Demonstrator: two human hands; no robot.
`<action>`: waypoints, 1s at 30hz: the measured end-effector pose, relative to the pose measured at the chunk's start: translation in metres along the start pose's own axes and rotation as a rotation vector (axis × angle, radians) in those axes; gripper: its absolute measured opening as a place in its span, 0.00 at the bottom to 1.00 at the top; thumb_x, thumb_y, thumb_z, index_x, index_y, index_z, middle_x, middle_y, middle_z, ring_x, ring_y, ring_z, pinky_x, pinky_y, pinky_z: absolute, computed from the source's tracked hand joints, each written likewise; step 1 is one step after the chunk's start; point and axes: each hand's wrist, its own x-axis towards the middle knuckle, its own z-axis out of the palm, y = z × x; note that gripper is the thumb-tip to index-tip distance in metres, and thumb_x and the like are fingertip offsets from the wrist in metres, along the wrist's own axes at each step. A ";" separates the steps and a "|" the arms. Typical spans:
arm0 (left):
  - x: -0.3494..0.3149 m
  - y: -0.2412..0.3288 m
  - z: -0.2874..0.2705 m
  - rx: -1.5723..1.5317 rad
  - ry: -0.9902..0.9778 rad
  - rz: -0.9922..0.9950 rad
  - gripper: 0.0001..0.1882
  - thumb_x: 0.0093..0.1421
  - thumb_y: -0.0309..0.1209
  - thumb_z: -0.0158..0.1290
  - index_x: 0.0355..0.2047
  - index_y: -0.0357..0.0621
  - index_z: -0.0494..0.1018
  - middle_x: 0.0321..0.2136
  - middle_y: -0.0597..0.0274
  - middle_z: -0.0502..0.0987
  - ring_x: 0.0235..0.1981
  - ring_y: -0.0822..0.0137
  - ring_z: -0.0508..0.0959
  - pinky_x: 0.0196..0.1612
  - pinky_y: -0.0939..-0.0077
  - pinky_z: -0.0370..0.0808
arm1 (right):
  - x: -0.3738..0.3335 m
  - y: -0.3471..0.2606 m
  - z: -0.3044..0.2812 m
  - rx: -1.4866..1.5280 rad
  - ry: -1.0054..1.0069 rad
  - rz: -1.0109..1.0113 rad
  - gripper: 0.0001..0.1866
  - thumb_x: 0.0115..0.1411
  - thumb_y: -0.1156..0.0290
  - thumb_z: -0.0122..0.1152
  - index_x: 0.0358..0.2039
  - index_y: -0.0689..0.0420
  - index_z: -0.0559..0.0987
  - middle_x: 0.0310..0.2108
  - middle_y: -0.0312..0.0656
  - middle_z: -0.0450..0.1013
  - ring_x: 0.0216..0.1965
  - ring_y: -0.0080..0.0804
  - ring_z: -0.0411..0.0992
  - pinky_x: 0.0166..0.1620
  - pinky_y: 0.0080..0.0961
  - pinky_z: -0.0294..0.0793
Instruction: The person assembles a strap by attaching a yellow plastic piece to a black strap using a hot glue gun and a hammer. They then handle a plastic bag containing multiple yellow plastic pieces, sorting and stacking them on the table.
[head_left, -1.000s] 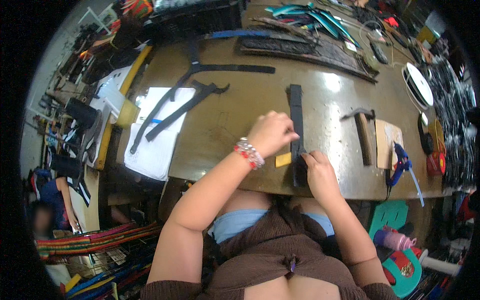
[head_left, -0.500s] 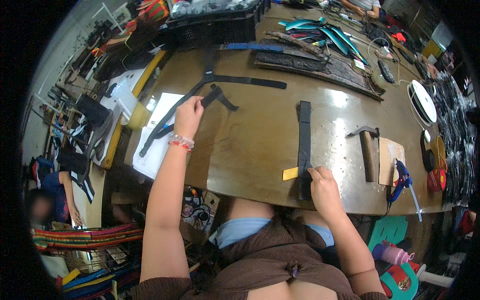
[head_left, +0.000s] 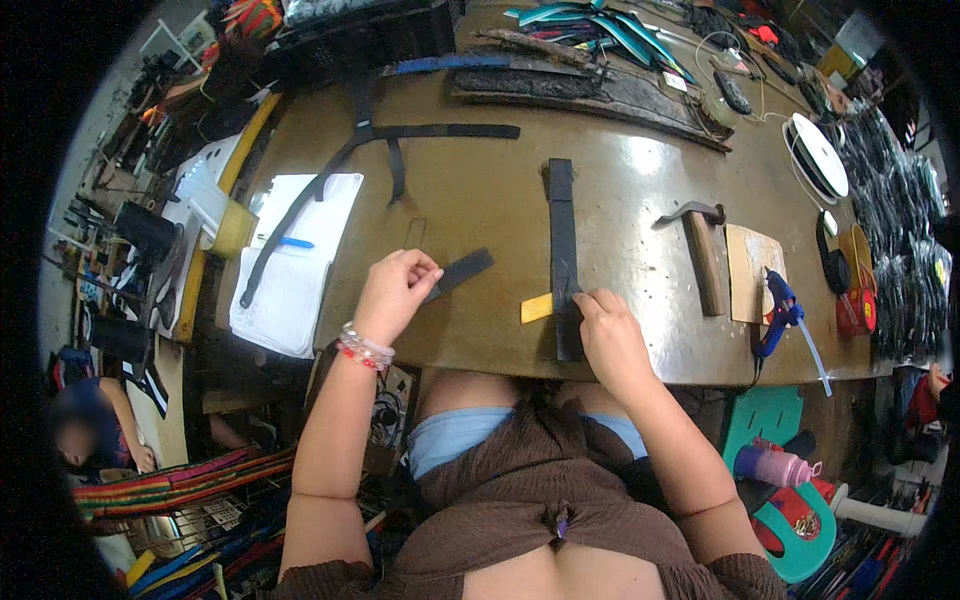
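In my left hand [head_left: 395, 295] a short piece of black webbing [head_left: 468, 268] is pinched between thumb and fingers, held over the table. My right hand [head_left: 612, 338] rests at the near end of a long black strap [head_left: 563, 225], its fingertips closed on the strap's right edge. This strap lies upright in view, reaching toward the table's front edge. A small yellow tab [head_left: 537, 307] sticks out from its left side. Farther left, a branching black strap [head_left: 440, 131] spreads over the table, one length crossing an open notebook [head_left: 283, 310] with a blue pen [head_left: 296, 242].
At right lie a wooden-handled hammer [head_left: 706, 265], a cardboard piece [head_left: 745, 255] and a blue glue gun [head_left: 781, 305]. A white spool [head_left: 818, 158] stands behind them. Dark wooden boards [head_left: 600, 105] and a black crate [head_left: 360, 45] line the back. Another person [head_left: 115, 420] is at far left.
My left hand has come nearer and right, lifting the short webbing piece away from the branching strap. My right hand stays on the long strap. The whole view has shifted slightly.
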 end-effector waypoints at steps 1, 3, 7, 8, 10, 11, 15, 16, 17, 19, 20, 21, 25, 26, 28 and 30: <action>-0.002 -0.002 0.011 0.189 0.089 0.065 0.10 0.56 0.30 0.60 0.36 0.40 0.77 0.41 0.53 0.78 0.43 0.58 0.77 0.48 0.66 0.73 | 0.000 0.000 0.000 0.000 0.000 -0.003 0.16 0.52 0.83 0.53 0.42 0.65 0.78 0.37 0.50 0.73 0.41 0.49 0.71 0.48 0.37 0.72; -0.001 -0.007 0.025 0.144 0.219 0.310 0.10 0.55 0.30 0.60 0.37 0.42 0.77 0.42 0.54 0.77 0.45 0.57 0.75 0.51 0.63 0.71 | 0.000 0.001 -0.001 -0.001 0.003 -0.013 0.15 0.52 0.83 0.53 0.42 0.65 0.78 0.37 0.51 0.73 0.41 0.49 0.71 0.48 0.38 0.72; -0.002 -0.004 0.041 0.176 0.199 0.456 0.09 0.55 0.29 0.60 0.36 0.42 0.76 0.37 0.57 0.78 0.41 0.54 0.75 0.48 0.62 0.72 | -0.001 0.001 -0.001 0.000 0.008 -0.039 0.15 0.52 0.83 0.53 0.42 0.65 0.79 0.37 0.51 0.73 0.41 0.50 0.71 0.48 0.38 0.72; -0.003 0.000 0.042 0.212 0.185 0.456 0.10 0.54 0.29 0.60 0.36 0.41 0.76 0.36 0.57 0.78 0.41 0.54 0.75 0.48 0.63 0.72 | -0.001 0.001 -0.001 0.001 0.006 -0.042 0.15 0.52 0.83 0.53 0.42 0.65 0.79 0.36 0.51 0.73 0.41 0.50 0.71 0.48 0.38 0.72; -0.007 0.009 0.045 0.194 0.161 0.453 0.11 0.53 0.30 0.61 0.35 0.40 0.76 0.36 0.55 0.79 0.42 0.53 0.76 0.48 0.63 0.73 | -0.001 0.001 -0.001 0.014 -0.004 -0.024 0.16 0.52 0.83 0.53 0.42 0.65 0.79 0.36 0.51 0.72 0.40 0.50 0.71 0.48 0.38 0.72; -0.011 0.015 0.048 0.160 0.162 0.489 0.11 0.53 0.30 0.62 0.35 0.40 0.76 0.36 0.55 0.79 0.41 0.53 0.76 0.48 0.63 0.73 | -0.001 0.001 -0.001 0.020 -0.010 -0.016 0.16 0.52 0.83 0.53 0.42 0.65 0.79 0.36 0.51 0.72 0.40 0.51 0.71 0.48 0.39 0.72; -0.028 0.039 0.064 0.072 0.132 0.609 0.10 0.52 0.29 0.61 0.35 0.41 0.78 0.35 0.58 0.79 0.40 0.57 0.76 0.46 0.65 0.74 | 0.000 0.001 0.000 0.019 0.011 -0.015 0.16 0.52 0.82 0.53 0.42 0.65 0.79 0.36 0.51 0.72 0.40 0.50 0.71 0.48 0.39 0.72; -0.030 0.043 0.068 0.063 0.138 0.638 0.09 0.51 0.28 0.61 0.34 0.41 0.78 0.34 0.60 0.78 0.39 0.58 0.76 0.45 0.66 0.75 | 0.000 0.001 0.000 0.018 0.007 -0.013 0.16 0.52 0.82 0.53 0.42 0.65 0.79 0.36 0.51 0.72 0.40 0.50 0.71 0.48 0.39 0.72; -0.031 0.047 0.071 0.068 0.153 0.661 0.09 0.51 0.28 0.61 0.34 0.41 0.79 0.34 0.62 0.78 0.38 0.59 0.76 0.44 0.67 0.75 | 0.000 0.001 0.000 0.017 0.001 -0.010 0.16 0.52 0.82 0.53 0.43 0.65 0.79 0.36 0.51 0.73 0.40 0.50 0.71 0.48 0.39 0.72; -0.030 0.052 0.075 0.078 0.142 0.670 0.09 0.51 0.28 0.61 0.33 0.42 0.79 0.34 0.62 0.78 0.38 0.59 0.75 0.44 0.67 0.75 | 0.000 0.002 0.001 0.021 0.008 -0.010 0.16 0.52 0.82 0.53 0.43 0.65 0.79 0.37 0.51 0.73 0.41 0.50 0.71 0.49 0.39 0.72; -0.029 0.053 0.076 0.084 0.135 0.676 0.09 0.51 0.28 0.61 0.33 0.42 0.79 0.34 0.62 0.78 0.38 0.59 0.75 0.44 0.67 0.75 | 0.000 0.002 0.001 0.023 0.010 -0.006 0.16 0.52 0.82 0.53 0.43 0.65 0.79 0.38 0.51 0.73 0.41 0.50 0.71 0.49 0.39 0.71; -0.028 0.054 0.077 0.082 0.126 0.673 0.09 0.51 0.28 0.61 0.34 0.42 0.78 0.35 0.61 0.78 0.39 0.59 0.75 0.44 0.66 0.75 | 0.000 0.002 0.001 0.022 0.012 -0.010 0.16 0.52 0.82 0.53 0.43 0.65 0.79 0.38 0.51 0.73 0.41 0.50 0.71 0.49 0.39 0.71; -0.025 0.055 0.081 0.095 0.102 0.667 0.10 0.52 0.28 0.61 0.36 0.42 0.78 0.36 0.60 0.77 0.40 0.58 0.75 0.46 0.66 0.74 | -0.001 0.002 0.001 0.021 0.012 -0.010 0.16 0.52 0.82 0.53 0.43 0.65 0.79 0.39 0.51 0.74 0.42 0.50 0.71 0.49 0.38 0.71; -0.025 0.055 0.082 0.105 0.096 0.667 0.10 0.52 0.28 0.61 0.36 0.42 0.78 0.36 0.60 0.77 0.40 0.58 0.75 0.46 0.66 0.74 | -0.002 0.002 0.000 0.023 0.012 -0.014 0.16 0.52 0.82 0.53 0.43 0.65 0.79 0.39 0.51 0.74 0.42 0.50 0.71 0.49 0.38 0.72; -0.026 0.054 0.083 0.110 0.099 0.661 0.10 0.52 0.28 0.61 0.36 0.42 0.78 0.36 0.60 0.77 0.40 0.58 0.75 0.46 0.66 0.74 | -0.002 0.002 0.000 0.030 0.008 -0.010 0.17 0.52 0.82 0.53 0.43 0.65 0.79 0.39 0.51 0.73 0.41 0.50 0.71 0.49 0.38 0.72; -0.025 0.054 0.083 0.119 0.090 0.658 0.10 0.52 0.28 0.61 0.36 0.42 0.78 0.36 0.60 0.77 0.40 0.58 0.75 0.46 0.67 0.74 | -0.002 0.003 0.000 0.032 0.004 -0.009 0.17 0.52 0.82 0.53 0.43 0.65 0.79 0.39 0.51 0.73 0.41 0.50 0.71 0.49 0.38 0.71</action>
